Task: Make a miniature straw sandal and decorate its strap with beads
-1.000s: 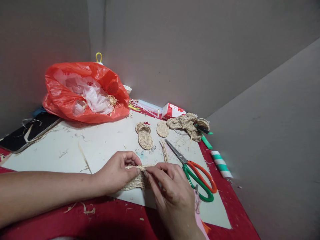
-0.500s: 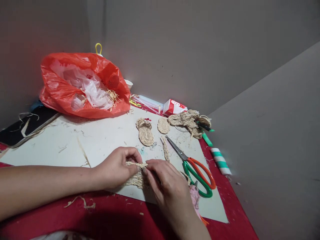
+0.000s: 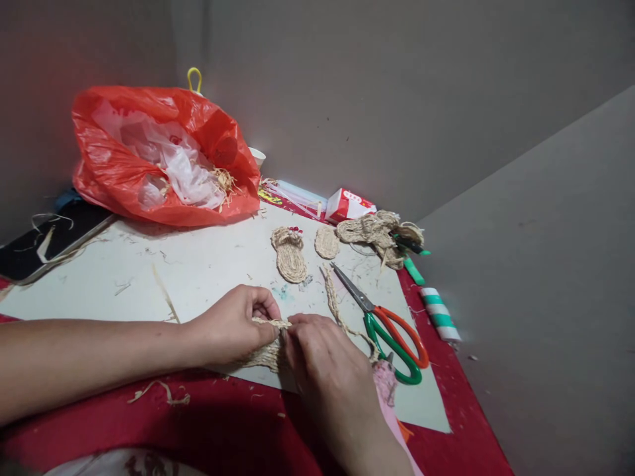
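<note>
Between my two hands is a piece of braided straw (image 3: 268, 357), beige and ridged in rows. My left hand (image 3: 238, 324) is closed, thumb and fingers pinching its upper edge. My right hand (image 3: 327, 370) grips the same edge at the right end, its fingertips partly hidden behind the knuckles. A loose straw braid (image 3: 333, 297) lies just beyond my right hand. Scissors (image 3: 381, 317) with one orange and one green handle rest beside it. Farther back lie a small woven straw slipper (image 3: 289, 256) with red beads and an oval straw sole (image 3: 327, 243).
A red plastic bag (image 3: 119, 192) with white plastic and straw scraps stands at back left, near a dark phone-like slab (image 3: 44, 244). Behind lie a red-white box (image 3: 350, 206) and a pile of straw pieces (image 3: 372, 231). A green-striped roll (image 3: 440, 315) sits at the right edge.
My right hand has curled in slightly, its fingers closer together on the edge of the straw piece. The whole view has shifted a little; more of the loose braid shows.
</note>
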A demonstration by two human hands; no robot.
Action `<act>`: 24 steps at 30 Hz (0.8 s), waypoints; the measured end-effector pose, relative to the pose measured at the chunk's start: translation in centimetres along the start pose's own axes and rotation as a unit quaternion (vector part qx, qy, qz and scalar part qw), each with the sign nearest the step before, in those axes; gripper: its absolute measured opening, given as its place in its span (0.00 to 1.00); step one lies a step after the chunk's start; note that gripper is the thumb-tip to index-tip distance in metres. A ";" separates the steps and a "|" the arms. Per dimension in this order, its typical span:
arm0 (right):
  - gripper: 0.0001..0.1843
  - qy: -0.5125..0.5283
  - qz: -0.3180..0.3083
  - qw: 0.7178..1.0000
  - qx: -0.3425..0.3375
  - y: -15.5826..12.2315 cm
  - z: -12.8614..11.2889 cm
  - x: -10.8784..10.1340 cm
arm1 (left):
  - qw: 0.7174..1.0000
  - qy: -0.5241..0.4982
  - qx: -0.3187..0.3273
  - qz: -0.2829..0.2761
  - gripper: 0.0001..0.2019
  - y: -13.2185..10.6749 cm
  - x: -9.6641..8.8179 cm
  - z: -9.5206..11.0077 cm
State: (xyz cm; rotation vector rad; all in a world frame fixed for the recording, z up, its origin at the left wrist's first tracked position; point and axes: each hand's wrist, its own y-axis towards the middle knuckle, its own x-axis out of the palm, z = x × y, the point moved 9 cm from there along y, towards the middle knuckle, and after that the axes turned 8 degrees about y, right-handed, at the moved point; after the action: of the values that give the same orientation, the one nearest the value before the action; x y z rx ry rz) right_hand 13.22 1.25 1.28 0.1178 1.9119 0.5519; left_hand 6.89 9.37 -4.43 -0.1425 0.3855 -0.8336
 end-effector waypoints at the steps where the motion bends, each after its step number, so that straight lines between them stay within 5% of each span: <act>1: 0.08 -0.001 0.004 1.000 -0.003 0.0 0.0 0.0 | 1.000 0.004 0.004 0.008 0.07 -0.1 -0.1 0.1; 9: 0.09 0.003 -0.012 1.000 -0.019 0.1 -0.5 0.5 | 0.999 0.020 -0.027 -0.007 0.06 -0.6 0.1 -0.5; 18: 0.09 0.038 -0.063 0.997 0.033 -0.3 0.9 0.9 | 0.982 0.174 0.065 0.013 0.05 -1.4 0.1 1.7; 24: 0.07 0.030 -0.053 0.998 0.035 -0.5 0.5 1.3 | 0.989 0.146 0.033 0.018 0.07 -1.4 -0.2 1.3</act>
State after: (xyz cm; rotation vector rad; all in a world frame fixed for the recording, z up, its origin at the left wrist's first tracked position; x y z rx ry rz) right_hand 13.21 1.40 -0.17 0.0455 1.9834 0.4213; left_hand 6.34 8.59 -2.77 0.0498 0.6335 -0.8326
